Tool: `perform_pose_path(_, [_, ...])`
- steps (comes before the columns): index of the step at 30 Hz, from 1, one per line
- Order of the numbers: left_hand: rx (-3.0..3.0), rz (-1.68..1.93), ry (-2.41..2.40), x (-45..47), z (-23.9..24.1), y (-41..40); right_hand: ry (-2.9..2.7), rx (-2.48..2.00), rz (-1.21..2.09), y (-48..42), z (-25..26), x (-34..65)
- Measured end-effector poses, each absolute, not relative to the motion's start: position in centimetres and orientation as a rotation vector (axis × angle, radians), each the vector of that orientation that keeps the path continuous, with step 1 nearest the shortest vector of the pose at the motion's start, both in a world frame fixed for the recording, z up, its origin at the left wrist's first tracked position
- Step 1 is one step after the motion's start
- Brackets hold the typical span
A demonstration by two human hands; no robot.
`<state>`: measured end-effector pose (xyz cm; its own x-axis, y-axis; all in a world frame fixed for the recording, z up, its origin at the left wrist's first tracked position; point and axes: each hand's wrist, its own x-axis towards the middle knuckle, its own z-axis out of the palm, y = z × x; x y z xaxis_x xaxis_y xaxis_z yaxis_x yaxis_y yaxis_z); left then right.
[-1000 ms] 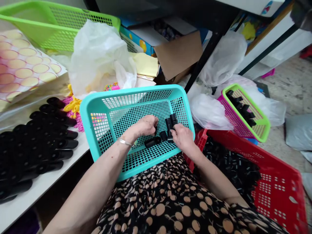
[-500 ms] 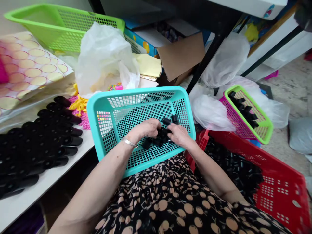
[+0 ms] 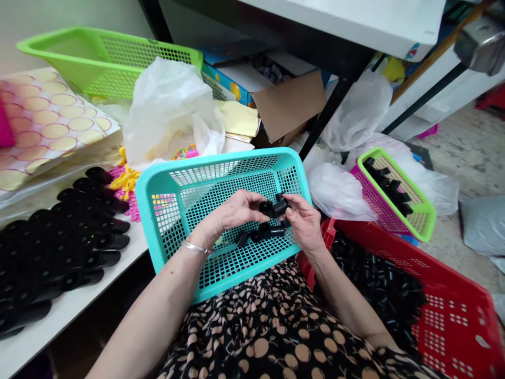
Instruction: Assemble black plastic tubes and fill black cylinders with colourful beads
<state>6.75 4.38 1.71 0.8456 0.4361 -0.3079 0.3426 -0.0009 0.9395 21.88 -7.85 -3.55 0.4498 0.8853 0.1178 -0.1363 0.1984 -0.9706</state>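
A turquoise plastic basket (image 3: pixel 221 160) rests across my lap, tilted a little. Over its inside, my left hand (image 3: pixel 239 209) pinches a short black plastic cylinder (image 3: pixel 266 208) between thumb and fingers. My right hand (image 3: pixel 305 221) has its fingers closed on another black cylinder (image 3: pixel 280 207), which almost touches or meets the first one; I cannot tell whether they are joined. Below the hands, several loose black cylinders (image 3: pixel 276 231) lie on the basket's mesh floor.
Many black tubes (image 3: pixel 98 242) lie stacked on the white table at left. A red crate (image 3: pixel 453 316) with black pieces stands at right, beyond it a green-and-magenta basket (image 3: pixel 424 218). Behind are a plastic bag (image 3: pixel 169 105), a green basket (image 3: pixel 59 68) and an open carton (image 3: pixel 290 105).
Both hands have risen from the pile on the basket floor, each now with a black cylinder. The view has shifted slightly.
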Motion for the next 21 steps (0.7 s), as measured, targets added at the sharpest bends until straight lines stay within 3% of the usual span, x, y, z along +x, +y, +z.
perform_pose_path(10, [1.668,0.084,0.664,7.2,1.8,3.3,-0.692,-1.074,0.944,-7.8,-2.8,21.5])
perform_pose_path(21, [1.679,0.087,0.630,7.0,1.7,3.3,-0.828,-1.202,0.754,-7.9,-3.9,21.6])
